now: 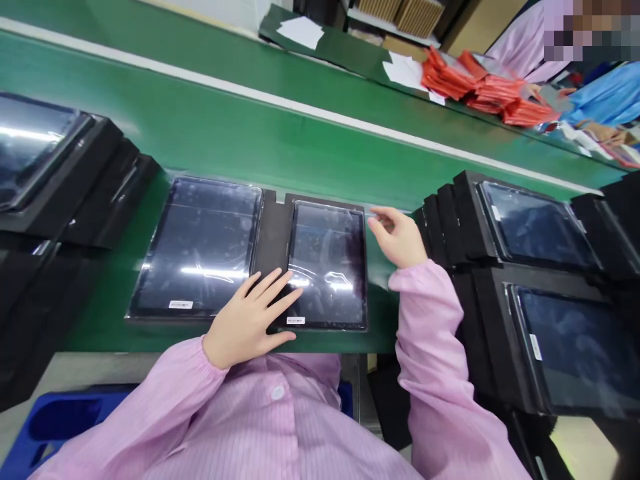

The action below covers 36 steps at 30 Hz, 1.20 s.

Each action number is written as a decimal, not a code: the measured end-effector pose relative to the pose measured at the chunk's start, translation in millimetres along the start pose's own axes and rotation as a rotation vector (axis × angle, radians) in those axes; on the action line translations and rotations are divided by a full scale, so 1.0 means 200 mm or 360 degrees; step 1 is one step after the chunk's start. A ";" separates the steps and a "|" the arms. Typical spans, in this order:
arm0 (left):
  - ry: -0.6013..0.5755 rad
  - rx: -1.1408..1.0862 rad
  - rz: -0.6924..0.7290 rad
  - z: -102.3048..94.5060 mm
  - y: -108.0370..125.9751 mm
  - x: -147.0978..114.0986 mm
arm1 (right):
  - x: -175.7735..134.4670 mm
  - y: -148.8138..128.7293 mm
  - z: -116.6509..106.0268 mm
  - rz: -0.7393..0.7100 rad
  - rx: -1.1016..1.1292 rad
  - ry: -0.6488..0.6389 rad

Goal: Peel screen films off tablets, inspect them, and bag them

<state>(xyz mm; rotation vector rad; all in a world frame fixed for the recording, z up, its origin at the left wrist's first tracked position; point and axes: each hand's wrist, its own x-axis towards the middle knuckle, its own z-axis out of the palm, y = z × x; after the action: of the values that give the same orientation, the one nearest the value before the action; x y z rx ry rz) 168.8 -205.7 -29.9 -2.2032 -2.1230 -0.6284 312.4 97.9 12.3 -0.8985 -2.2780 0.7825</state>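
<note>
Two dark glass-fronted panels, a left panel (205, 230) and a right panel (327, 260), lie side by side on a black foam tray (275, 227) in front of me. Each has a small white label at its lower left. My left hand (253, 320) is open, fingers spread over the tray's middle strip and the right panel's lower left edge. Beside that panel's upper right corner is my right hand (397, 233), its fingers curled and thumb and forefinger tips close together. Whatever may be between those tips is too small to make out.
Black foam trays (100, 180) with panels are stacked at the left. More stacked trays (493, 287) stand close to my right arm. Red packets (480, 87) and white papers (405, 70) lie beyond the green bench (240, 120). Other people are at the far right.
</note>
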 end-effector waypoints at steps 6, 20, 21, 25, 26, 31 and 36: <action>0.0070 -0.0001 -0.0013 0.02 0.00 0.00 | 0.12 0.27 0.23 0.0010 0.0089 0.0141; 0.0085 0.0048 -0.0253 0.05 0.03 0.02 | 0.09 0.20 0.21 -0.0342 0.0072 0.0173; 0.0089 0.0061 -0.0275 0.06 0.03 0.02 | 0.09 0.19 0.21 -0.0377 0.0169 0.0137; 0.0117 0.0101 -0.0310 0.06 0.03 0.03 | 0.08 0.20 0.20 -0.0197 0.0729 -0.0076; 0.0122 0.0111 -0.0311 0.05 0.03 0.03 | 0.09 0.21 0.20 -0.0128 0.0849 -0.0094; 0.0150 0.0148 -0.0310 0.05 0.04 0.04 | 0.13 0.25 0.22 0.0121 0.1464 -0.0046; 0.0179 0.0114 -0.0342 0.04 0.03 0.04 | 0.15 0.25 0.21 0.0301 0.1687 0.0026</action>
<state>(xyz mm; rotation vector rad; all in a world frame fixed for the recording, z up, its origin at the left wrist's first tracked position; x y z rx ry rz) 177.3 -196.2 -33.9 -1.8728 -2.3025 -0.6575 286.5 137.4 -41.7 -0.5708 -1.3974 1.7851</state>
